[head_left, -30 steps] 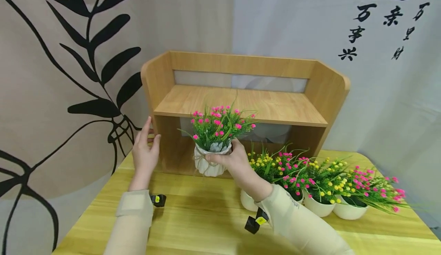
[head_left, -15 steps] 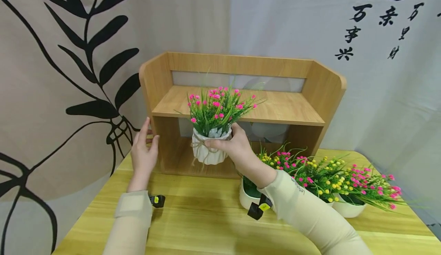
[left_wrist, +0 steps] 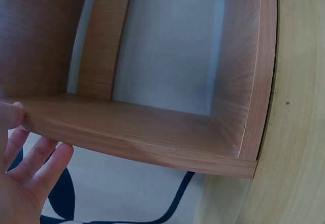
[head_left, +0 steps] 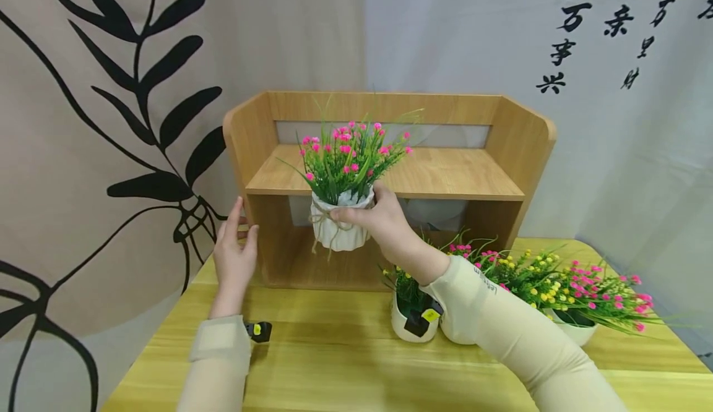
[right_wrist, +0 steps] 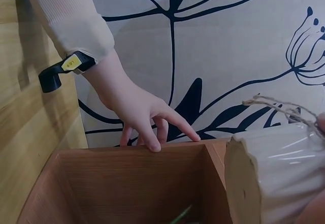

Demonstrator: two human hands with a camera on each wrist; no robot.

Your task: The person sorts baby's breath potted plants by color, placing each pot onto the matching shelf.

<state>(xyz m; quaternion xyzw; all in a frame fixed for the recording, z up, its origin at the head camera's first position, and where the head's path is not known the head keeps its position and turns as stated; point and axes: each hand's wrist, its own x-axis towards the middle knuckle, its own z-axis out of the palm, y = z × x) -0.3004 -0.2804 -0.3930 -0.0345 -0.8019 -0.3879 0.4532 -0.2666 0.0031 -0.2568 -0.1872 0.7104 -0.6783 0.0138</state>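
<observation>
My right hand (head_left: 384,223) grips a white ribbed flower pot (head_left: 341,225) tied with twine, thumb across its front. Pink flowers and long green grass (head_left: 353,158) rise from it. The pot hangs raised in front of the small wooden shelf unit (head_left: 384,194), overlapping the middle board's front edge in the head view. In the right wrist view the pot (right_wrist: 274,173) lies sideways across the frame. My left hand (head_left: 235,254) touches the unit's left side panel, with fairly straight fingers (left_wrist: 51,170) along the outside and the thumb at the front edge.
Several white pots with yellow and pink flowers (head_left: 535,282) stand on the yellow wooden table (head_left: 328,362) at right, partly behind my right sleeve (head_left: 501,319). A curtain (head_left: 445,28) with dark leaf prints and writing hangs behind the unit.
My right hand has lifted the potted plant upward, from low before the bottom compartment to the height of the middle board's front edge. The left hand stays at the side panel.
</observation>
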